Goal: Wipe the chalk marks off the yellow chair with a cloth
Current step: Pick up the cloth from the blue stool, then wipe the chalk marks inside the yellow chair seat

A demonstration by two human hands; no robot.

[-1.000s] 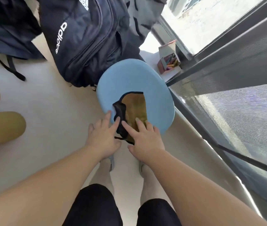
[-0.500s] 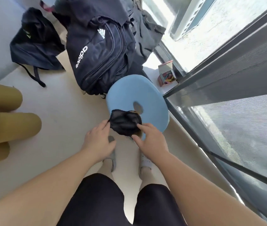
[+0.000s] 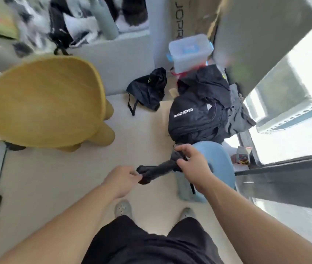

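A dark cloth (image 3: pixel 159 169) is bunched into a roll and stretched in the air between both hands. My left hand (image 3: pixel 121 180) pinches its near end. My right hand (image 3: pixel 194 164) grips its far end, above the edge of a blue stool (image 3: pixel 220 164). The yellow chair (image 3: pixel 42 101) stands to the left on thick legs, its round seat well apart from both hands. The frame is too blurred to show chalk marks on it.
A black backpack (image 3: pixel 195 121) leans behind the blue stool, a small dark bag (image 3: pixel 147 90) lies on the floor beside it, and a clear plastic box (image 3: pixel 190 51) sits further back. An open box of chalk (image 3: pixel 241 156) lies by the window track at the right.
Both hands lifted the cloth off the blue stool and now hold it stretched between them. The view swung up and left, bringing the yellow chair's seat into sight.
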